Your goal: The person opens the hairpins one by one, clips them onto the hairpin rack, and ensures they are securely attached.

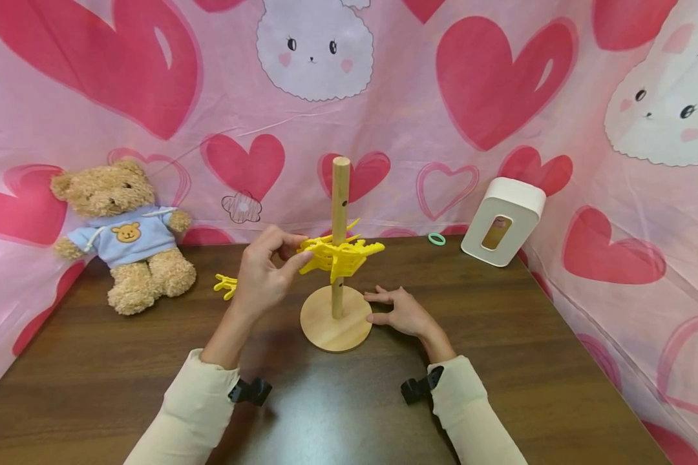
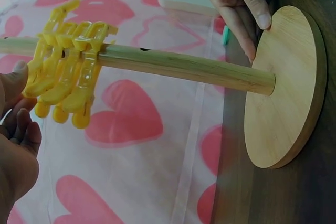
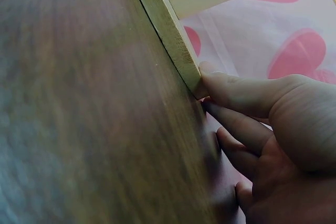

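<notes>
A wooden stand has a round base (image 1: 326, 326) on the table and an upright pole (image 1: 340, 194). A yellow plastic piece (image 1: 349, 254) with several parallel hooked arms and rounded ends sits around or against the pole, partway up. My left hand (image 1: 267, 268) pinches its left side between thumb and fingers; the left wrist view shows the yellow piece (image 2: 65, 69) crossing the pole (image 2: 184, 64). Low at the right, my right hand (image 1: 404, 311) holds the rim of the base. In the right wrist view its thumb (image 3: 236, 93) touches the base edge (image 3: 181, 51).
Another yellow plastic piece (image 1: 227, 285) lies left of the stand, partly behind my left hand. A teddy bear (image 1: 128, 236) in a blue hoodie sits at the back left. A mint-green ring (image 1: 436, 239) and a white box (image 1: 514, 206) with an oval opening are at the back right.
</notes>
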A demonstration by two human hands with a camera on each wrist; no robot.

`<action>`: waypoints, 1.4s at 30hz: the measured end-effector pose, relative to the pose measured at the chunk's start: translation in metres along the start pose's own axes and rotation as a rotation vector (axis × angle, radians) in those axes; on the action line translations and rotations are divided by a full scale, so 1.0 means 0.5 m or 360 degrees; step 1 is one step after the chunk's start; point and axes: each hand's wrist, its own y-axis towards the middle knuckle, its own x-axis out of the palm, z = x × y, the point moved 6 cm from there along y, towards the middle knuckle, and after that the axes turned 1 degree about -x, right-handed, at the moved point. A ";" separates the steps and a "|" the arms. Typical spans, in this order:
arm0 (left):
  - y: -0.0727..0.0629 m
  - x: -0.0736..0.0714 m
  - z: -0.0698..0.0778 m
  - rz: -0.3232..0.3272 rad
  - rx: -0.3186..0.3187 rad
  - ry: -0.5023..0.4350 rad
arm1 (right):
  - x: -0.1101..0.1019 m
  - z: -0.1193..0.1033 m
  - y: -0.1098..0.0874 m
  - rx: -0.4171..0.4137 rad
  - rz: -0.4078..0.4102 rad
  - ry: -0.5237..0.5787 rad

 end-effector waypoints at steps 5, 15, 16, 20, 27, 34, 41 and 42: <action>-0.002 0.001 -0.004 0.0006 -0.0013 0.0002 | 0.001 0.000 0.001 -0.0007 0.0001 -0.0007; -0.006 -0.002 -0.017 0.0036 -0.0111 -0.0006 | 0.002 -0.004 0.002 -0.0027 -0.0003 -0.0015; -0.006 -0.003 -0.019 0.0041 -0.0123 -0.0011 | 0.001 -0.004 0.002 -0.0031 -0.0003 -0.0014; -0.006 -0.007 -0.023 0.0047 -0.0141 -0.0054 | -0.002 -0.004 0.001 -0.0032 0.0003 -0.0016; -0.008 -0.006 -0.029 0.0018 -0.0186 -0.0110 | -0.001 0.000 0.002 -0.0021 -0.0003 -0.0008; -0.011 -0.004 -0.032 0.0001 -0.0256 -0.0138 | 0.000 0.002 0.002 -0.0015 -0.0004 -0.0008; -0.014 -0.004 -0.038 -0.0004 -0.0285 -0.0150 | 0.001 0.003 0.002 -0.0022 -0.0001 -0.0020; -0.014 -0.005 -0.039 -0.0005 -0.0290 -0.0150 | 0.000 0.003 0.002 -0.0022 0.0001 -0.0020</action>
